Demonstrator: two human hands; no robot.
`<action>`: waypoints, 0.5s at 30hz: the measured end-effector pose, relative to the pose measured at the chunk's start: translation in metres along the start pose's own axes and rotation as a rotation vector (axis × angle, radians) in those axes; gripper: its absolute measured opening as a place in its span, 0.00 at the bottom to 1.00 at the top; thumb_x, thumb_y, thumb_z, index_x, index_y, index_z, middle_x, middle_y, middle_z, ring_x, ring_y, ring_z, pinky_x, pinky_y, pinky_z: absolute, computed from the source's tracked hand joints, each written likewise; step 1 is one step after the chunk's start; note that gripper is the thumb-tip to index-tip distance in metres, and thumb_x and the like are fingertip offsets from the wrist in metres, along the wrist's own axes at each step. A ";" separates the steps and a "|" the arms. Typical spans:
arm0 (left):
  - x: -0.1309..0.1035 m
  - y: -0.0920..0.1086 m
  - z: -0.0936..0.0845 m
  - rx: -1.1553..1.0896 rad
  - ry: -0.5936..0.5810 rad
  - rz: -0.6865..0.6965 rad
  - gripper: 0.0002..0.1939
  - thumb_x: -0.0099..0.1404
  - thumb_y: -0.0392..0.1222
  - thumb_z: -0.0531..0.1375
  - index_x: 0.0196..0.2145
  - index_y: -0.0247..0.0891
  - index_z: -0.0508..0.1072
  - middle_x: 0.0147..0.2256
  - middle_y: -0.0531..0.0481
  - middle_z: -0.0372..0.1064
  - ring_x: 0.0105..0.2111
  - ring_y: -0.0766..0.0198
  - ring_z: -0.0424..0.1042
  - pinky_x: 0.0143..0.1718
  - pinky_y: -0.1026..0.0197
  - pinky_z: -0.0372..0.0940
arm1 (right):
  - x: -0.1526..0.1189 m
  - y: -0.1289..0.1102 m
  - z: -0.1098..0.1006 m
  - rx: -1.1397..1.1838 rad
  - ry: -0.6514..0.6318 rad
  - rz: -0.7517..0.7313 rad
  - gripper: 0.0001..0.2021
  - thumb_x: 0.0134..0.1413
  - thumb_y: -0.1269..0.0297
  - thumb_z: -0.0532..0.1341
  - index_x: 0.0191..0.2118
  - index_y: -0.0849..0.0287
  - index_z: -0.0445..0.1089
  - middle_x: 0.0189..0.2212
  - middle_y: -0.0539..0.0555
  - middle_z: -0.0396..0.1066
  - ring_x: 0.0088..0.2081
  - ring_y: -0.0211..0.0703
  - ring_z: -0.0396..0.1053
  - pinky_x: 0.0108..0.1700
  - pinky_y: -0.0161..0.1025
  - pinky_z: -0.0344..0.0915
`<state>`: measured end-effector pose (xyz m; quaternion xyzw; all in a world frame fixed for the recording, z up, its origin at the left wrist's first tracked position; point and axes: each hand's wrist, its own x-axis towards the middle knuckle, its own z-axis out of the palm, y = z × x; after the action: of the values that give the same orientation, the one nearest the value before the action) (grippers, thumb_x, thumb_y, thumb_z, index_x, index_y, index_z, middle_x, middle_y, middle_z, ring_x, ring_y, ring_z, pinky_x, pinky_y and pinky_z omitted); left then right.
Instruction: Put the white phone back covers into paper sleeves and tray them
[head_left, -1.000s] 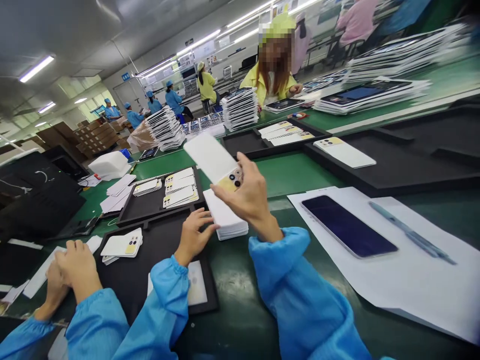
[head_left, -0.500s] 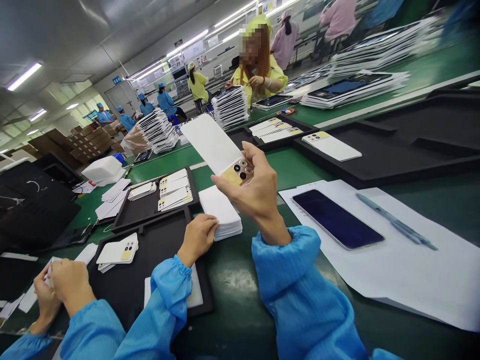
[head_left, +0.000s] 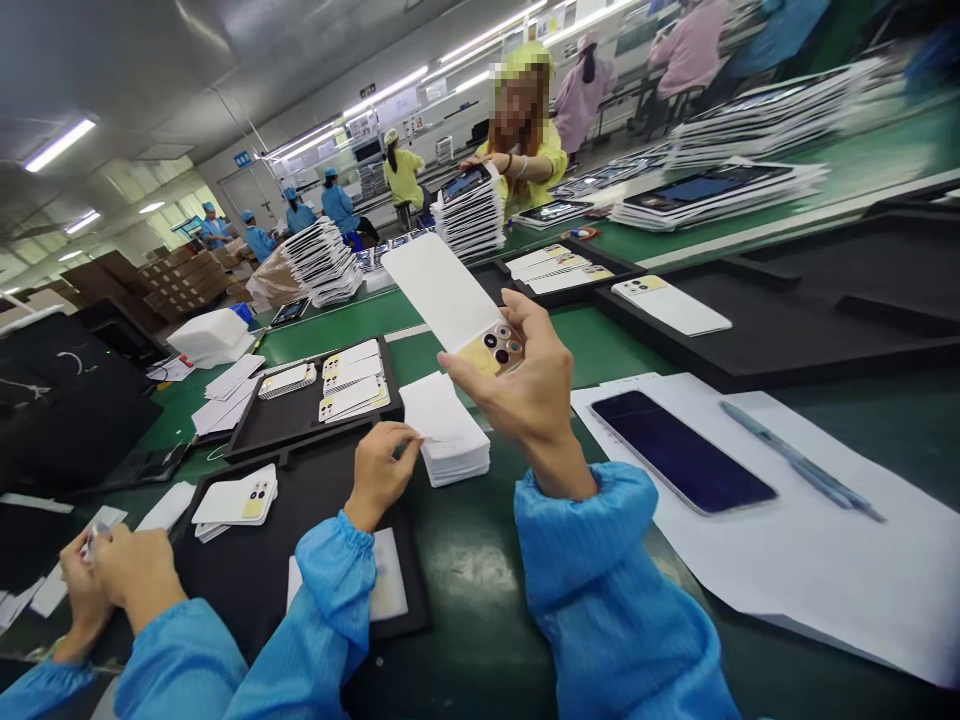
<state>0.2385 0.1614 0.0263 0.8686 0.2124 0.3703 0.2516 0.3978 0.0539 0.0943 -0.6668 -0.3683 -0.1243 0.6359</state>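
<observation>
My right hand (head_left: 529,385) holds up a white phone back cover (head_left: 442,290) by its lower end, thumb on one side and fingers on the other. That end has a yellowish patch and a cluster of round camera lenses. Lower and to the left, my left hand (head_left: 384,470) pinches the near-left edge of a thin white sheet on top of a stack of white sheets (head_left: 457,455). Beside the left hand, more white back covers (head_left: 232,500) lie piled in a black tray (head_left: 315,500). A flat white pad (head_left: 390,585) lies partly under my left sleeve.
A co-worker's two hands (head_left: 124,570) work at the far left. A dark phone (head_left: 682,450) and a pen (head_left: 802,460) lie on white paper (head_left: 825,570) at right. Black trays (head_left: 810,310) with covers stand beyond. Across the green bench sits a person in yellow (head_left: 547,150) behind stacked panels (head_left: 472,215).
My left hand has drawn back slightly to the left, pulling at the top sheet's edge. The whole view has shifted a little; my right hand still holds the back cover.
</observation>
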 end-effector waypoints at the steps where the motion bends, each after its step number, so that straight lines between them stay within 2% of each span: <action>1: 0.002 -0.001 -0.006 0.009 0.101 -0.012 0.05 0.59 0.38 0.62 0.28 0.42 0.79 0.32 0.48 0.76 0.34 0.60 0.73 0.39 0.60 0.66 | 0.000 -0.001 -0.001 0.008 -0.001 -0.002 0.39 0.45 0.50 0.66 0.61 0.62 0.56 0.52 0.63 0.67 0.49 0.55 0.69 0.48 0.51 0.69; 4: 0.007 -0.009 -0.033 0.103 0.423 -0.080 0.04 0.57 0.39 0.63 0.25 0.41 0.76 0.28 0.50 0.74 0.31 0.63 0.71 0.35 0.63 0.64 | -0.002 -0.005 0.000 0.012 -0.036 -0.026 0.40 0.43 0.51 0.67 0.60 0.63 0.57 0.51 0.64 0.68 0.48 0.56 0.69 0.48 0.51 0.69; 7: 0.009 -0.025 -0.059 0.236 0.608 -0.185 0.05 0.56 0.40 0.63 0.24 0.40 0.75 0.26 0.51 0.72 0.28 0.65 0.69 0.31 0.64 0.61 | -0.009 -0.008 0.007 -0.021 -0.150 -0.076 0.38 0.43 0.52 0.67 0.59 0.63 0.59 0.50 0.64 0.69 0.47 0.57 0.70 0.47 0.51 0.69; 9: 0.007 -0.038 -0.070 0.286 0.641 -0.244 0.04 0.56 0.39 0.62 0.25 0.40 0.76 0.27 0.51 0.71 0.27 0.65 0.68 0.31 0.64 0.60 | -0.016 -0.011 0.018 -0.065 -0.251 -0.116 0.36 0.44 0.54 0.66 0.59 0.63 0.60 0.49 0.64 0.70 0.47 0.57 0.70 0.46 0.50 0.69; 11: 0.003 -0.049 -0.073 0.310 0.640 -0.293 0.05 0.57 0.39 0.61 0.27 0.39 0.77 0.27 0.50 0.72 0.27 0.66 0.67 0.33 0.64 0.61 | -0.026 -0.013 0.030 -0.141 -0.356 -0.148 0.36 0.43 0.56 0.65 0.59 0.65 0.60 0.48 0.65 0.70 0.48 0.59 0.69 0.45 0.50 0.69; 15: -0.002 -0.061 -0.064 0.237 0.566 -0.453 0.08 0.56 0.44 0.61 0.26 0.39 0.78 0.26 0.49 0.73 0.25 0.66 0.66 0.32 0.63 0.60 | -0.045 -0.019 0.049 -0.352 -0.526 -0.160 0.32 0.45 0.61 0.61 0.58 0.66 0.60 0.46 0.65 0.70 0.45 0.59 0.68 0.38 0.47 0.67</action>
<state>0.1779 0.2255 0.0273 0.6859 0.5016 0.5034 0.1565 0.3396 0.0838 0.0723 -0.7449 -0.5438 -0.0592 0.3820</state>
